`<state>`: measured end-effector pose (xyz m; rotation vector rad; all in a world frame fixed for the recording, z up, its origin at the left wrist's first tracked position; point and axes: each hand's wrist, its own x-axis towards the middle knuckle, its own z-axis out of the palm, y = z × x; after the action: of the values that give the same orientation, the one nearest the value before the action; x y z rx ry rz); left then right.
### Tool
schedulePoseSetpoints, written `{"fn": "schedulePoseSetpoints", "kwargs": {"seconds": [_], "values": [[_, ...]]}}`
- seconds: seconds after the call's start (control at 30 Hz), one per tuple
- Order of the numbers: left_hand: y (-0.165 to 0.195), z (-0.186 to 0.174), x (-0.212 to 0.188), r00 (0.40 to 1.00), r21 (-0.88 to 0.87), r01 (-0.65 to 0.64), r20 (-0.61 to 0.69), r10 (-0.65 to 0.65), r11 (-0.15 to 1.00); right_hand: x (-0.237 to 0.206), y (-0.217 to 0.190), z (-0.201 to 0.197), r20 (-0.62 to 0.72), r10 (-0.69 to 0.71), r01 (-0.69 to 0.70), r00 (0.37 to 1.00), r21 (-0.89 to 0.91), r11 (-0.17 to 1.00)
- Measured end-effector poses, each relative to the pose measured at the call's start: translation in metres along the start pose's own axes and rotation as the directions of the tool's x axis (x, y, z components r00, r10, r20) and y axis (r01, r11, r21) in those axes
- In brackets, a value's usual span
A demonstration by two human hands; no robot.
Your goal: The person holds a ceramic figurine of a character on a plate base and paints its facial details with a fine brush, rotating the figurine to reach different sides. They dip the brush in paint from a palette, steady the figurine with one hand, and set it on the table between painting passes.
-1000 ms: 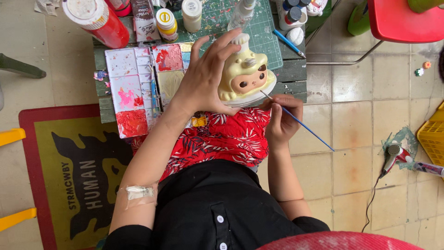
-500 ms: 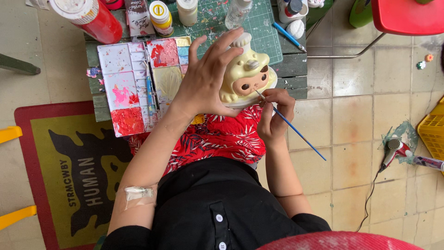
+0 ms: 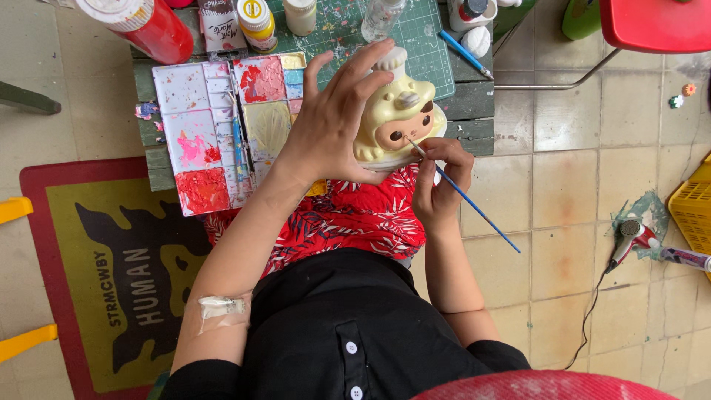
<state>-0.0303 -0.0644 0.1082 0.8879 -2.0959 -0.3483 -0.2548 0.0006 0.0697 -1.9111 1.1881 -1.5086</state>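
A pale yellow figurine (image 3: 404, 118) with a tan face leans at the near edge of a low wooden table (image 3: 474, 104). My left hand (image 3: 337, 122) grips its left side, fingers spread over the top. My right hand (image 3: 438, 178) holds a thin blue-handled brush (image 3: 474, 207), and the brush tip touches the figurine's face. A red patterned cloth (image 3: 348, 215) lies across my lap under both hands.
A white paint palette (image 3: 200, 133) with red, pink and yellow patches lies left of the figurine. Paint bottles (image 3: 255, 22), a red container (image 3: 148, 26) and a green cutting mat (image 3: 422, 44) are behind. A hair dryer (image 3: 629, 237) and yellow basket (image 3: 692, 207) sit on the tiled floor at right.
The view has shifted a little. My right hand has moved the brush tip up onto the figurine's face. My left hand keeps its hold.
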Motion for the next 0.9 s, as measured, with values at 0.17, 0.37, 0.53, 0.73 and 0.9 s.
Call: {"fn": "schedulePoseSetpoints", "kwargs": {"seconds": [0.17, 0.37, 0.53, 0.73, 0.9], "values": [[-0.0007, 0.0007, -0.0011, 1.0, -0.003, 0.004, 0.001, -0.004, 1.0, 0.001, -0.0021, -0.0001, 0.008, -0.015, 0.016, 1.0, -0.049, 0.999], [-0.0016, 0.0011, -0.001, 1.0, 0.001, 0.002, 0.001, -0.002, 1.0, 0.003, -0.0048, -0.0005, 0.018, -0.012, 0.014, 1.0, -0.069, 0.998], [-0.0018, 0.0006, -0.0001, 1.0, 0.001, -0.003, 0.003, 0.003, 1.0, 0.0051, -0.0067, -0.0016, 0.028, -0.012, 0.014, 1.0, -0.073, 0.997], [-0.0015, -0.0003, 0.0007, 1.0, 0.0, -0.004, 0.004, 0.004, 1.0, 0.0062, -0.0065, -0.0017, 0.03, -0.003, 0.005, 1.0, -0.062, 0.998], [-0.0008, -0.0004, 0.0021, 1.0, 0.004, -0.004, 0.005, 0.004, 1.0, 0.0065, -0.007, -0.0023, 0.03, 0.012, -0.01, 0.999, -0.052, 0.999]]}}
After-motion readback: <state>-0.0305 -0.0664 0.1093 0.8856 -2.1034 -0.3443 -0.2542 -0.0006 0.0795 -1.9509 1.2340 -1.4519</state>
